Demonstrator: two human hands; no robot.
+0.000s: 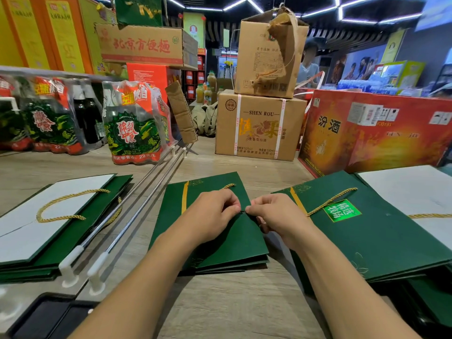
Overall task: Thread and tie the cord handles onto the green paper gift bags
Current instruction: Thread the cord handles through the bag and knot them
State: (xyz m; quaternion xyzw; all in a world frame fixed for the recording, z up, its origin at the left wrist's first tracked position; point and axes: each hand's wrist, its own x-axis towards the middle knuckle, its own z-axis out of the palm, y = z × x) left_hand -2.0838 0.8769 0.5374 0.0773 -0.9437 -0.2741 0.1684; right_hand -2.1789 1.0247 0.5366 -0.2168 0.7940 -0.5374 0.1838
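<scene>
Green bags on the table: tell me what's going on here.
A person is working on the middle green bag, which lies flat on the table. The left hand and right hand meet over its right edge, fingertips pinching something small, probably the end of the gold cord that shows beyond the left hand. The left bag already carries a cord loop; the right bag has a second cord lying across it.

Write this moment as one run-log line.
middle green gift bag: flat on table | left hand: pinching at its right edge | right hand: pinching same spot
</scene>
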